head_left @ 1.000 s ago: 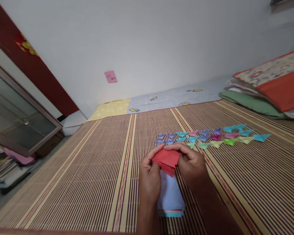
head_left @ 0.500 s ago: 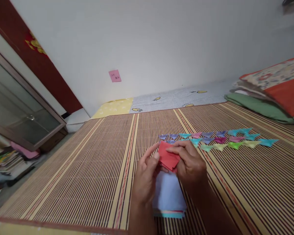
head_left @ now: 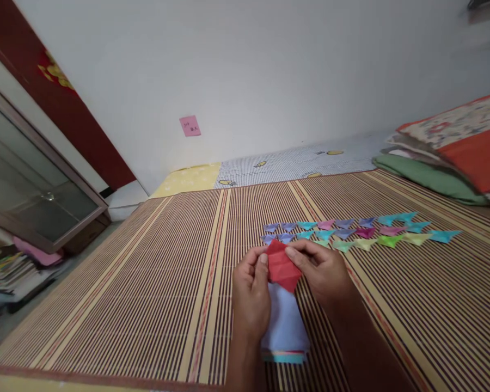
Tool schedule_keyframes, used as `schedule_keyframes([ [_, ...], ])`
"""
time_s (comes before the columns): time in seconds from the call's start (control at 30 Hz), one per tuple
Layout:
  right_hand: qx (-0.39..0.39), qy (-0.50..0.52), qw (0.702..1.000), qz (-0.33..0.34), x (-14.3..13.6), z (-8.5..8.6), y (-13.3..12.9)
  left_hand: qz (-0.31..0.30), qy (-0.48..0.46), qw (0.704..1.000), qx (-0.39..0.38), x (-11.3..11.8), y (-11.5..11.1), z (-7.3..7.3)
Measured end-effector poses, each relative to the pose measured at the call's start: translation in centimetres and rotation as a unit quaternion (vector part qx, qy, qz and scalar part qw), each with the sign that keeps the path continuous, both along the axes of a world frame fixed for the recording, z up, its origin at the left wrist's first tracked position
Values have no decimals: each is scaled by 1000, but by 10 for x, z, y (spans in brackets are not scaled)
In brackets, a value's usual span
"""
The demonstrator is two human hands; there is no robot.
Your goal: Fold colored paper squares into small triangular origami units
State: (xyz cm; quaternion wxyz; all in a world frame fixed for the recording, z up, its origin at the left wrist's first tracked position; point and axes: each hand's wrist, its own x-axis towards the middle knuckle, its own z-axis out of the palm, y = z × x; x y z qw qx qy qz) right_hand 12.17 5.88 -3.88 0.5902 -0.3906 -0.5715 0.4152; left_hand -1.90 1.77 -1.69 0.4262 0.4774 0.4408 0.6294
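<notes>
A creased red paper (head_left: 283,267) is held up between both hands, above the striped mat. My left hand (head_left: 253,288) pinches its left edge with thumb and fingers. At its upper right edge, my right hand (head_left: 324,269) grips the paper between thumb and fingers. Below the red paper lies a stack of coloured paper (head_left: 286,321), light blue on top, partly covered by my left hand. Just beyond the hands, small folded paper pieces (head_left: 365,233) in blue, pink, green and yellow lie in rows on the mat.
The striped mat (head_left: 147,283) spreads under everything. Folded bedding (head_left: 469,141) is piled at the right back. A pink note (head_left: 190,126) is on the wall. At the left stand a glass-panelled door (head_left: 44,179) and a pile of books (head_left: 12,275).
The red paper is now turned more face-on and looks more opened out. My left hand has shifted slightly right, and my right hand's fingers have moved to the paper's upper right edge.
</notes>
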Motion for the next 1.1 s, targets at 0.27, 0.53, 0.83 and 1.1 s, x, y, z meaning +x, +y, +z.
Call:
schedule_keyframes([
  [0.27,1,33,999,-31,2,-2,2,-70,-46,995,-46,3,3,-4],
  [0.53,-40,49,998,-21,4,3,-2,-151,-8,988,-37,-1,-1,3],
  [0.83,-30,22,999,-13,3,3,0,-132,-50,988,-58,7,0,3],
  [1.1,-53,22,997,45,10,1,3,-83,-90,991,-61,-1,5,-6],
])
